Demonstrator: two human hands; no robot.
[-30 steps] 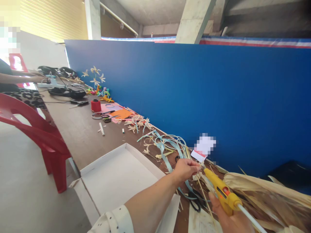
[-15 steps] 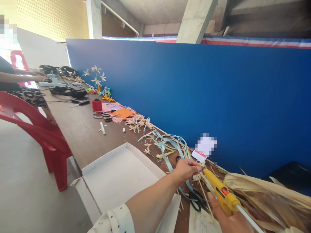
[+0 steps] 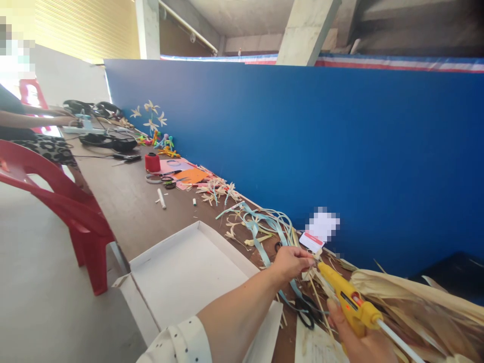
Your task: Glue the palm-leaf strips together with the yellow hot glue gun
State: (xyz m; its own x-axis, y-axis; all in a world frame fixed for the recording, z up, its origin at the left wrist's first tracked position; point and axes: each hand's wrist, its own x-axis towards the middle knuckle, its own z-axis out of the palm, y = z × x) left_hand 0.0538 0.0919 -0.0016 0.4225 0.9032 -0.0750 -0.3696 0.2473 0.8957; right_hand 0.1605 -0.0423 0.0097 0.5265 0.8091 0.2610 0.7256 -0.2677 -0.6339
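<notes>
My right hand (image 3: 359,343) grips a yellow hot glue gun (image 3: 346,297) with a white glue stick out the back, its nozzle aimed up-left. My left hand (image 3: 289,262) pinches a small pale dried-leaf piece (image 3: 312,275) right at the nozzle tip, fingers closed on it. Both hands hover over the brown table (image 3: 124,206) near its blue back panel. Thin straw stems hang down from the pinched piece.
A white shallow box lid (image 3: 185,272) lies left of my forearm. Black scissors (image 3: 306,310), blue ribbon strips (image 3: 260,224), dried husks (image 3: 412,297), a red thread spool (image 3: 152,162), coloured paper and craft flowers line the table. A red plastic chair (image 3: 64,201) stands left; another person's arm (image 3: 34,120) reaches in far left.
The view has drifted slightly; both hands and the glue gun stay nearly in place, the nozzle still against the pinched leaf piece.
</notes>
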